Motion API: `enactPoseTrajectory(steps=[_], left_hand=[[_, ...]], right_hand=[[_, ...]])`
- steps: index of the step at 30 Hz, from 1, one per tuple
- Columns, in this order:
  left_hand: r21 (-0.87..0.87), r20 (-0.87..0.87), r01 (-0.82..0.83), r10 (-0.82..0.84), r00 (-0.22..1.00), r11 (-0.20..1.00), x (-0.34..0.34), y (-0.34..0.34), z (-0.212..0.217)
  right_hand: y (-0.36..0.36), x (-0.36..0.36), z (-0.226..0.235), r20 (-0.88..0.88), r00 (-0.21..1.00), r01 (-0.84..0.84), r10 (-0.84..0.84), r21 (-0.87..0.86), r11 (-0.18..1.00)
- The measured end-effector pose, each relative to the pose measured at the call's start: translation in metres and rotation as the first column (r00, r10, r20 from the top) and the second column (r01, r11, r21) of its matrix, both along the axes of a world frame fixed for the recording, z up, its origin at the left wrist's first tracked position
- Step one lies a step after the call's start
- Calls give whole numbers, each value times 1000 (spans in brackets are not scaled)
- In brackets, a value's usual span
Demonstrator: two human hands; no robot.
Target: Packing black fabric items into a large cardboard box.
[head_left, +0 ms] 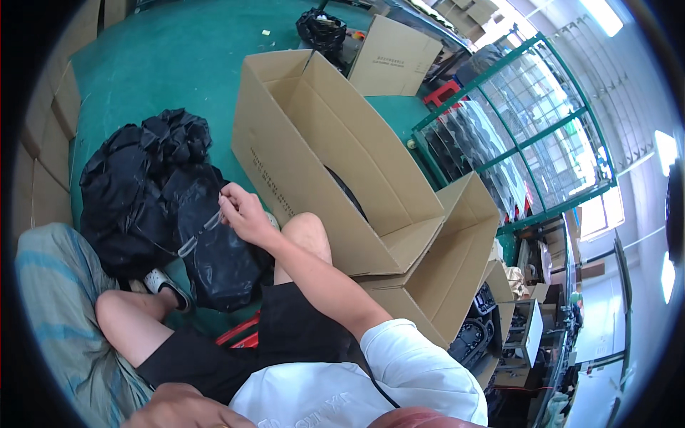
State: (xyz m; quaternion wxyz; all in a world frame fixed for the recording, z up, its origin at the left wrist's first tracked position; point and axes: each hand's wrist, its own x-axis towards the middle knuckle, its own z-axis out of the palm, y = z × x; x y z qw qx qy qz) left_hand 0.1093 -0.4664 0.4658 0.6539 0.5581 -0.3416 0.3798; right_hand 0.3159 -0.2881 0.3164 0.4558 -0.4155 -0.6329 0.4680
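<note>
One striped sack (57, 292), its contents hidden, slumps at the floor's (135, 64) left edge. Beside it, the crumpled black plastic (143, 185) could tear if the pale looped strip (212, 222) catches in its folds; how many bags lie there is hard to make out. The left hand (189, 408) is blurred and cut off, its fingers' state impossible to tell. Over the plastic, the right hand's (246, 214) fingertips pinch the strip's upper end, a slight hold that a sharp pull could break. Rightward, the open carton (285, 164) mostly hides a dark curved thing (346, 192).
</note>
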Motion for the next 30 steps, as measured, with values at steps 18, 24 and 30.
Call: enactPoseTrajectory(steps=[18, 24, 30], left_hand=[[-500, -427, -672, 520, 740, 546, 45, -4, 88], [-472, -510, -759, 563, 651, 449, 78, -1, 100], [-498, -319, -585, 492, 810, 639, 61, -30, 102]], right_hand=[[7, -9, -17, -40, 999, -42, 37, -115, 992], [14, 14, -20, -21, 997, -70, 69, -32, 997], [6, -2, -6, -14, 1000, 12, -13, -85, 996]])
